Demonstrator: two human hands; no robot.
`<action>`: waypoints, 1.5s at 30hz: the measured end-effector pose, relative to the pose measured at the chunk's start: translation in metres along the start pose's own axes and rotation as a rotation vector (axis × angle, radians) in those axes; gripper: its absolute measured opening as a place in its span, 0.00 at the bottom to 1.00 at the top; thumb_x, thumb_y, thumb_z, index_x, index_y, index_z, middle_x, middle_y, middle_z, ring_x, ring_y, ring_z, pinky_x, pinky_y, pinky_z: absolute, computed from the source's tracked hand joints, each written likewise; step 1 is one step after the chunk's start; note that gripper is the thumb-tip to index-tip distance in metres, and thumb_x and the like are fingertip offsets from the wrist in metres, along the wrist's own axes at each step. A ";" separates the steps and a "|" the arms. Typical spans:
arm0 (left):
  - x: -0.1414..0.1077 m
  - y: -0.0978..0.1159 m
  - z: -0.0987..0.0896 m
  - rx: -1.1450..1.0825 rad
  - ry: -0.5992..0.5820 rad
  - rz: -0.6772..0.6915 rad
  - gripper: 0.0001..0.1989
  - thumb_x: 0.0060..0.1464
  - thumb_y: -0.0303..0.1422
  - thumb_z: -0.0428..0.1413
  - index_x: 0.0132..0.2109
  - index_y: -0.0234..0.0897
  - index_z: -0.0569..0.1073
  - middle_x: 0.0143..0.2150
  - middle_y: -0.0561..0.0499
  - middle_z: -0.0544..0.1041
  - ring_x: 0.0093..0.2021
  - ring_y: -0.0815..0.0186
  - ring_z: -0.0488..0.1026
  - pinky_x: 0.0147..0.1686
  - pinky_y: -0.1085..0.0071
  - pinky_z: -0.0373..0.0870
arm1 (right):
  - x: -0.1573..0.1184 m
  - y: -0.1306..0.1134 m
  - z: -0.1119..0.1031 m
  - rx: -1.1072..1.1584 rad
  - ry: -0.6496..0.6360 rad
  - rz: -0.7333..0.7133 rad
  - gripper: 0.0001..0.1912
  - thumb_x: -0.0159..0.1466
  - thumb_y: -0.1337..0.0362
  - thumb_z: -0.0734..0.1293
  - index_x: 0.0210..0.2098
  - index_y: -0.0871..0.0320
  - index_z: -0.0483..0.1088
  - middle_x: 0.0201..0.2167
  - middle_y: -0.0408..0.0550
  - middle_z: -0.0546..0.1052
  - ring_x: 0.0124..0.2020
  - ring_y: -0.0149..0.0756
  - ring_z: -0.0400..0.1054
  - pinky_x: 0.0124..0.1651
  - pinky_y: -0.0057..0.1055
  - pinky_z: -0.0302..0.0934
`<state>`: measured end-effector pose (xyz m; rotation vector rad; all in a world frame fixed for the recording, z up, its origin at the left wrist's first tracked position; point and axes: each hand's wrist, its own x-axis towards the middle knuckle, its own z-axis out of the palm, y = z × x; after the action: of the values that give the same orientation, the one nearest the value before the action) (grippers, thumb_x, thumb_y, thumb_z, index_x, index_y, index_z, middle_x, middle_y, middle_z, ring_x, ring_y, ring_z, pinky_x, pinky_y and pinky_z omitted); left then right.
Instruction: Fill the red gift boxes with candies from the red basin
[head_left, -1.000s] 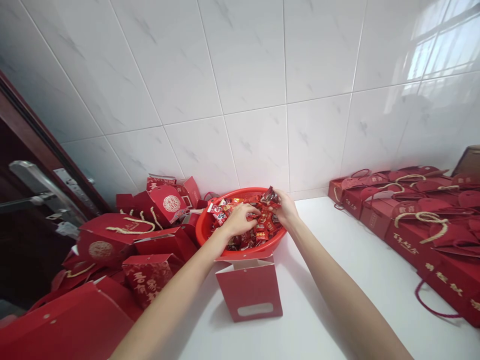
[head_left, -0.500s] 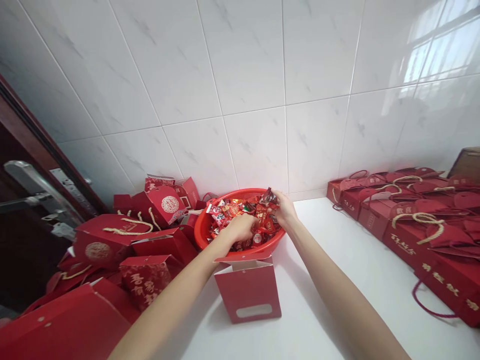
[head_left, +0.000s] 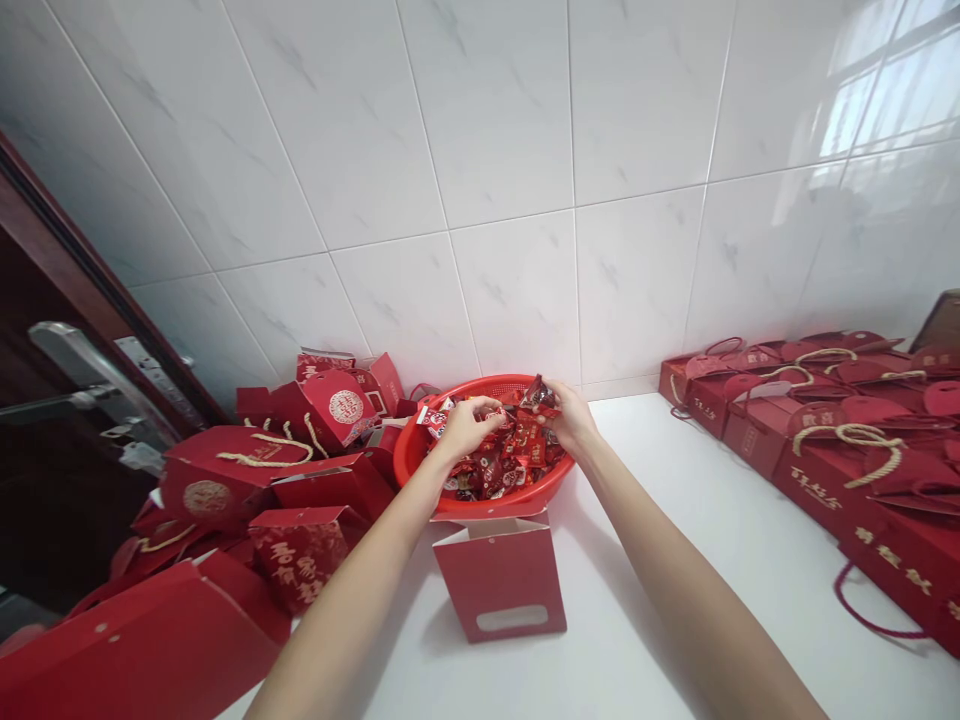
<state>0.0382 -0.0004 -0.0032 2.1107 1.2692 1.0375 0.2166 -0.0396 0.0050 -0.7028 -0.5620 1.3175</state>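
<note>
A red plastic basket (head_left: 406, 470) holds a heap of wrapped candies (head_left: 491, 472), mostly in red wrappers. Over its left half is my left hand (head_left: 466, 430), fingers pinched around a small red-and-white wrapped candy (head_left: 495, 416). At the basket's right rim my right hand (head_left: 571, 415) grips dark red wrapped candies (head_left: 537, 396) between thumb and fingers; how many it holds is partly hidden. Directly in front of the basket an open-topped red gift box (head_left: 501, 575) stands upright on the white table, a pale window near its bottom.
Red gift boxes with rope handles (head_left: 225, 480) are piled on the left. Rows of closed red boxes (head_left: 817, 470) line the right side of the white table (head_left: 637, 480). Behind everything rises a tiled wall (head_left: 517, 290). A metal door handle (head_left: 97, 370) is at far left.
My left hand has risen a little out of the candy heap, with a candy now showing at its fingertips. The right hand stays at the rim. The view has shifted slightly.
</note>
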 end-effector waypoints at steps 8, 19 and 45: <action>-0.013 0.020 -0.001 0.270 -0.093 0.049 0.08 0.49 0.32 0.59 0.36 0.39 0.82 0.40 0.48 0.83 0.43 0.59 0.77 0.46 0.67 0.70 | 0.000 0.000 -0.001 -0.013 -0.014 -0.007 0.10 0.51 0.63 0.75 0.25 0.56 0.68 0.21 0.39 0.72 0.21 0.28 0.64 0.16 0.23 0.54; -0.014 0.022 0.000 0.234 -0.170 0.068 0.20 0.52 0.49 0.57 0.29 0.35 0.78 0.27 0.49 0.80 0.29 0.63 0.73 0.32 0.70 0.65 | -0.002 0.000 0.000 -0.042 -0.059 0.010 0.11 0.49 0.61 0.75 0.25 0.57 0.70 0.19 0.39 0.72 0.17 0.27 0.61 0.14 0.23 0.48; -0.015 0.021 -0.007 0.043 0.189 0.017 0.14 0.51 0.38 0.58 0.43 0.36 0.80 0.41 0.46 0.82 0.38 0.60 0.77 0.44 0.65 0.73 | -0.006 0.006 -0.001 -0.230 -0.128 -0.059 0.14 0.46 0.58 0.77 0.23 0.58 0.71 0.18 0.39 0.73 0.18 0.27 0.62 0.16 0.23 0.48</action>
<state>0.0395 -0.0236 0.0110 2.0987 1.3747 1.2518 0.2123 -0.0450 0.0005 -0.7866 -0.8411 1.2605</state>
